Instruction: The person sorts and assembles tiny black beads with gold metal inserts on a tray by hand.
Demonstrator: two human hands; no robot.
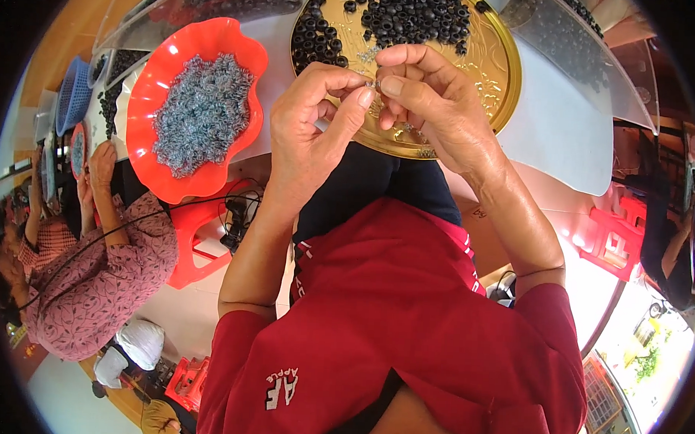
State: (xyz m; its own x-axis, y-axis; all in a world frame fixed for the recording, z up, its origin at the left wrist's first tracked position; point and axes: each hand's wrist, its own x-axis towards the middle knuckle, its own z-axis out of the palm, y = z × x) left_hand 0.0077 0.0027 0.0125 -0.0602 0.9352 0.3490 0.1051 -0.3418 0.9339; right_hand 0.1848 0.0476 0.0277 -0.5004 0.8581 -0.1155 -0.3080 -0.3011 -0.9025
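Over the near part of a round gold tray (513,77), my two hands meet fingertip to fingertip. My left hand (318,128) pinches a tiny shiny metal piece (373,85) that looks like a small spring; the fingers partly cover it. Thumb and fingers of my right hand (435,105) close on the same piece from the other side. Black round cup-like parts (416,19) are heaped at the tray's far side, with more (311,40) at its left. Small metal bits (486,95) lie scattered on the tray. A red scalloped bowl (146,110) to the left holds many small metal springs (202,114).
Clear plastic guards (590,65) stand right and far left on the white table (557,140). A blue basket (73,96) is at the left. Beside me sits a person in a patterned pink top (104,277). Red stools (615,234) stand on the floor.
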